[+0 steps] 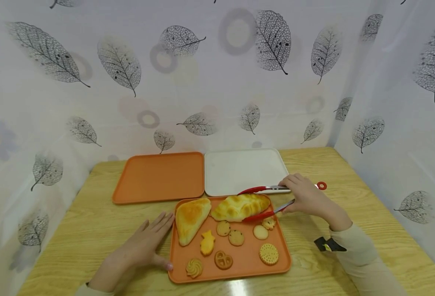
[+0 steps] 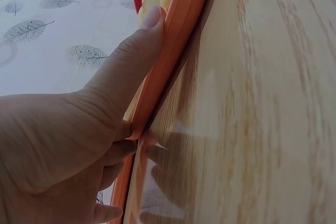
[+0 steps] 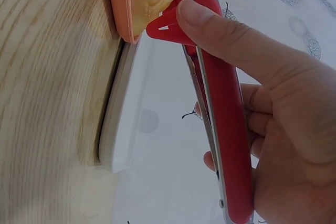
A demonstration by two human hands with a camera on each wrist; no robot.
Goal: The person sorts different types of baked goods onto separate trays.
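Right hand [image 1: 308, 199] grips red tongs [image 3: 226, 129] straddling a bumpy loaf [image 1: 239, 206]. Left hand [image 1: 143, 244], fingers spread, touches the nearer orange tray [image 1: 245, 258] containing loaf, triangular bread [image 1: 191, 220], cookies [image 1: 268, 254].

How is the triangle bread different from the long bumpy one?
The golden-brown triangular bread has corners, while the long yellow bumpy bread is stretched out. The triangular bread looks fairly smooth; the bumpy bread has lumps all over. No tool is around the triangular bread, but the bumpy bread is between the arms of the red-and-silver tongs. Both are toward the back of one orange rectangular tray.
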